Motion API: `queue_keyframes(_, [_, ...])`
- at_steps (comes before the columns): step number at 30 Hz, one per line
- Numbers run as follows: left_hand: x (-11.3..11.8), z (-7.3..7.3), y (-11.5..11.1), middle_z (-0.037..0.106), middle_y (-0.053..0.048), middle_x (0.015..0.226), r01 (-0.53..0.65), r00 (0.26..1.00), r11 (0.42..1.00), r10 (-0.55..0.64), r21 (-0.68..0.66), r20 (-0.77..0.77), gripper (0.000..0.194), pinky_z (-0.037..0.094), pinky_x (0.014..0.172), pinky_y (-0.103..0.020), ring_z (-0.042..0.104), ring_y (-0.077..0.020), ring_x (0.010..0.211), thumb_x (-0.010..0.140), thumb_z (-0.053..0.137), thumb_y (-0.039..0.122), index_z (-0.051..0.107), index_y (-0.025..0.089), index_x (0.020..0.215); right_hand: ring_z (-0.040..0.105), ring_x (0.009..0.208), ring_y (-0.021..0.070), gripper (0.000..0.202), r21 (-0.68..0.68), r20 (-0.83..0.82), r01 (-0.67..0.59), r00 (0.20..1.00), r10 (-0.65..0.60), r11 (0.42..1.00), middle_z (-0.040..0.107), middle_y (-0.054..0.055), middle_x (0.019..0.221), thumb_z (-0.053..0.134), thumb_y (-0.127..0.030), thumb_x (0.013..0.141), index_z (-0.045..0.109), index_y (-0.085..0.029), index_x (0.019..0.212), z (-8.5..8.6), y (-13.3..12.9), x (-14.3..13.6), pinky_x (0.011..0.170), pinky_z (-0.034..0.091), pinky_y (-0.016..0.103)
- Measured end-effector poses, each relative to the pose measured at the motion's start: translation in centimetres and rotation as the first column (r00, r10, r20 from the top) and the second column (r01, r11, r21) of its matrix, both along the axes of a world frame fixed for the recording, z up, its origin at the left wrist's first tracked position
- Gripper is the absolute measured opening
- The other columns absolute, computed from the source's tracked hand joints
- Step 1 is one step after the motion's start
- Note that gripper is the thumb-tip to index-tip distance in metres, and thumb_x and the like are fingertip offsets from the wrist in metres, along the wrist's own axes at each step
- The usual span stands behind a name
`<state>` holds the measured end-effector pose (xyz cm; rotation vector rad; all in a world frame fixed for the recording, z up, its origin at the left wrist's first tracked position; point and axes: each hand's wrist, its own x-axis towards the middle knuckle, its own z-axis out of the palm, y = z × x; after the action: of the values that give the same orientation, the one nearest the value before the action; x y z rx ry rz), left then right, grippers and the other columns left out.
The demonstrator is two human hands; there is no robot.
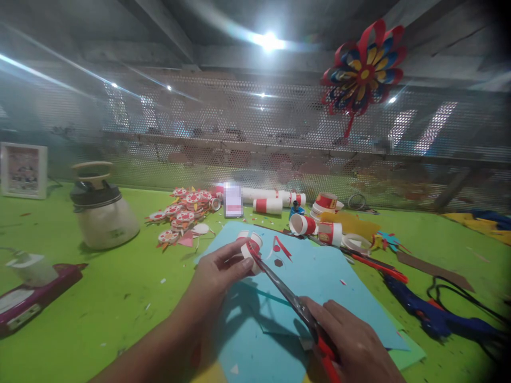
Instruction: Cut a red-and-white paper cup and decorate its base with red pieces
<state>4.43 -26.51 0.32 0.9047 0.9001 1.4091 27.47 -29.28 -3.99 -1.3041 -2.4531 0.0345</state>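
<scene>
My left hand pinches a red and white paper cup piece above the blue paper sheets. My right hand is wrapped round the red handles of a pair of scissors. The tips of the blades meet the cup piece beside my left fingertips. Just behind my left hand, part of another red and white cup shows. Red paper strips and a small dark hexagon lie on the blue paper to the right of the cup piece.
Paper cups and a phone stand or lie at the back. Red and white paper turtles are piled back left. A jug and a power strip are at left. A blue glue gun lies at right.
</scene>
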Motion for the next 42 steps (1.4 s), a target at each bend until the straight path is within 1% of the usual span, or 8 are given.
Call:
queue_keyframes(5, [0.1,0.2,-0.1,0.072,-0.014,0.1,-0.003,1.0,1.0,0.003,0.005,0.016,0.044,0.05,0.084,-0.035,0.067,-0.0257,0.09,0.066,0.079,0.022,0.069,0.015,0.109,0.063,0.076,0.0231,0.04,-0.049,-0.028,0.023,0.999,-0.024,0.999,0.063,0.008,0.083,0.05,-0.014,0.083,0.055,-0.017,0.122,0.0,-0.1,0.1,0.064,0.051,0.035])
queue_keyframes(11, [-0.3,0.3,0.1,0.071,-0.014,0.105,0.086,0.99,0.996,-0.082,-0.024,0.116,0.048,0.049,0.09,-0.039,0.066,-0.0283,0.097,0.07,0.077,0.025,0.064,0.014,0.115,0.061,0.076,0.0216,0.032,-0.127,-0.085,-0.009,0.996,-0.002,0.992,0.064,0.007,0.082,0.047,-0.016,0.085,0.06,-0.02,0.114,0.5,0.0,0.0,0.067,0.05,0.035])
queue_keyframes(16, [-0.3,0.2,0.3,0.072,-0.013,0.103,0.034,0.998,0.999,-0.032,-0.031,0.054,0.049,0.049,0.089,-0.04,0.066,-0.0282,0.095,0.067,0.078,0.025,0.066,0.016,0.113,0.062,0.083,0.0212,0.042,-0.201,-0.124,-0.006,0.992,-0.02,0.98,0.064,0.006,0.087,0.05,-0.013,0.082,0.058,-0.023,0.122,1.0,0.0,-0.4,0.074,0.05,0.033])
queue_keyframes(20, [-0.2,0.0,0.3,0.073,-0.012,0.1,0.011,1.0,1.0,-0.012,-0.004,-0.027,0.048,0.048,0.09,-0.041,0.065,-0.0281,0.096,0.068,0.078,0.027,0.066,0.018,0.114,0.062,0.082,0.0214,0.043,-0.24,-0.135,-0.022,0.991,-0.011,0.971,0.065,0.006,0.087,0.052,-0.013,0.079,0.059,-0.023,0.12,1.2,-0.1,-0.5,0.073,0.05,0.033])
queue_keyframes(24, [-0.2,0.0,0.2,0.073,-0.011,0.097,0.02,1.0,1.0,-0.02,0.001,-0.01,0.047,0.045,0.093,-0.042,0.065,-0.027,0.094,0.068,0.078,0.027,0.066,0.016,0.112,0.064,0.08,0.0215,0.039,-0.207,-0.194,-0.029,0.981,-0.012,0.978,0.067,0.005,0.085,0.052,-0.015,0.08,0.061,-0.024,0.116,1.5,-0.2,-0.6,0.071,0.051,0.032])
queue_keyframes(30, [0.0,0.2,-0.1,0.072,-0.014,0.101,0.053,0.999,0.998,-0.053,-0.023,0.013,0.043,0.046,0.092,-0.041,0.066,-0.0267,0.092,0.071,0.076,0.028,0.067,0.014,0.111,0.065,0.074,0.0212,0.031,-0.161,-0.24,-0.033,0.971,-0.006,0.986,0.07,0.004,0.08,0.052,-0.022,0.083,0.064,-0.025,0.111,2.1,-0.4,-1.0,0.068,0.052,0.03])
queue_keyframes(33, [0.0,0.2,-0.1,0.07,-0.016,0.108,0.068,0.997,0.998,-0.068,-0.017,0.042,0.04,0.047,0.093,-0.041,0.066,-0.0272,0.095,0.073,0.074,0.028,0.068,0.012,0.109,0.066,0.073,0.0206,0.029,-0.151,-0.249,-0.035,0.968,-0.004,0.988,0.07,0.003,0.079,0.054,-0.023,0.082,0.065,-0.025,0.109,2.1,-0.4,-1.0,0.067,0.052,0.028])
queue_keyframes(42, [0.2,0.3,-0.1,0.069,-0.017,0.11,0.066,0.994,0.997,-0.063,-0.033,0.086,0.041,0.048,0.092,-0.04,0.066,-0.0266,0.094,0.072,0.075,0.025,0.067,0.009,0.11,0.064,0.09,0.0213,0.037,-0.275,-0.225,-0.08,0.974,0.017,0.958,0.069,0.006,0.1,0.052,-0.023,0.084,0.058,-0.021,0.12,1.4,-0.1,-0.7,0.078,0.05,0.03])
